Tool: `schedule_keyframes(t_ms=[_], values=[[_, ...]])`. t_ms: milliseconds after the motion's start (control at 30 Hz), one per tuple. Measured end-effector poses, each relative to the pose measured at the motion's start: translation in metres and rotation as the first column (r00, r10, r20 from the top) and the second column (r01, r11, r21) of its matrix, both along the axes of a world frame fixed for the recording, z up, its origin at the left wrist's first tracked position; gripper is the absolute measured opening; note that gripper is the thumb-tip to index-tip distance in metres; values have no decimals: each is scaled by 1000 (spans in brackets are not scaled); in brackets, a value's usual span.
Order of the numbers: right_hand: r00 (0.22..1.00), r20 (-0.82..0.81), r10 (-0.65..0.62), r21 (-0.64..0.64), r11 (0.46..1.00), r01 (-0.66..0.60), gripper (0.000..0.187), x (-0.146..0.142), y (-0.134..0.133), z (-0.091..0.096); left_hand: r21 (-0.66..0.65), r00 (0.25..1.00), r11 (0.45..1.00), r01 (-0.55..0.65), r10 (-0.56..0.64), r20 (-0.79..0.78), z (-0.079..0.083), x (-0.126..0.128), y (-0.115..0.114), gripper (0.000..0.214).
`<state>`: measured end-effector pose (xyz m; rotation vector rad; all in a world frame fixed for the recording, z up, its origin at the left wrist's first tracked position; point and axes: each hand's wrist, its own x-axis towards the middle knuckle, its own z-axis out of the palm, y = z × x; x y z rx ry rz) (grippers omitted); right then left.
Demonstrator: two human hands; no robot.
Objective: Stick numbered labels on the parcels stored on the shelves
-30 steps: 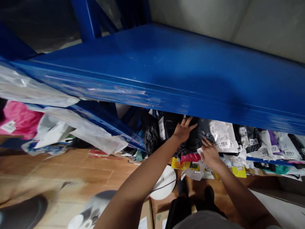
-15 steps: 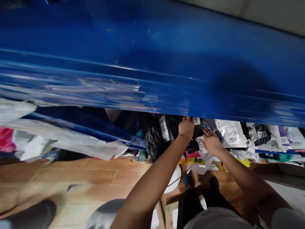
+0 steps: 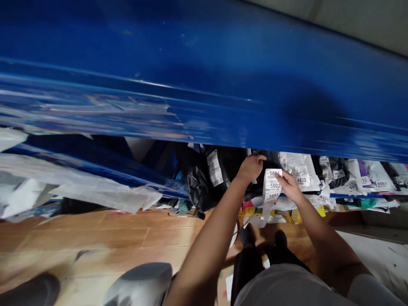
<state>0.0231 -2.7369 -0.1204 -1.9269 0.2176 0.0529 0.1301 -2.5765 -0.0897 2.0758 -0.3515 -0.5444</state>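
My right hand (image 3: 289, 185) pinches the edge of a strip of white printed labels (image 3: 273, 185), numbered 5001, 5002 and 5003. The strip's lower end hangs in a pale loop below the shelf edge. My left hand (image 3: 251, 166) is among the black plastic parcels, with its fingers bent and one digit pointing right. Anything inside its grip is hidden. A black parcel with a white label (image 3: 215, 168) lies just left of that hand. Right of the label strip is a clear-wrapped parcel marked 4033 (image 3: 301, 170).
A blue metal shelf panel (image 3: 191, 102) spans the view above the parcels. More bagged parcels (image 3: 379, 178) line the shelf to the right. White plastic sheeting (image 3: 105, 189) hangs at left. Below are the tiled floor (image 3: 127, 233), a grey rounded object (image 3: 140, 280) and a cardboard box (image 3: 222, 284).
My right hand has drawn back from the black parcel, lifting the label strip so its numbers face up. My left hand has turned, its digit now pointing right. The view has shifted slightly.
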Motion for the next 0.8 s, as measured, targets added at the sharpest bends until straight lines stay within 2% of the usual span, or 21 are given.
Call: schedule_keyframes(t_ms=[67,133,200,267,367,533,667,800], values=[[994,-59,-89,168,981,98,47,-3,-5,5,-168,960,975,-142,95,-265,2,-11,-11,33],[988,-62,-143,231,961,153,48,-6,-8,10,-304,877,921,-242,74,-474,3,-30,-19,32],[985,-45,-168,250,952,174,47,-8,-11,16,-443,795,823,-356,17,-606,1,-52,-23,37],[987,-46,-157,255,953,164,46,-11,-14,22,-500,738,725,-473,15,-675,-2,-72,-24,46],[993,-36,-115,238,964,120,43,-16,-17,30,-491,707,666,-562,79,-703,-5,-90,-25,51],[987,132,-94,103,991,81,35,-16,-25,37,-505,763,646,-572,194,-616,-5,-102,-34,55],[990,137,27,-26,999,-24,26,-17,-31,37,-505,777,613,-607,325,-539,-12,-117,-44,56],[966,176,190,-228,962,-148,13,-16,-25,38,-457,719,555,-695,507,-475,-30,-139,-51,51]])
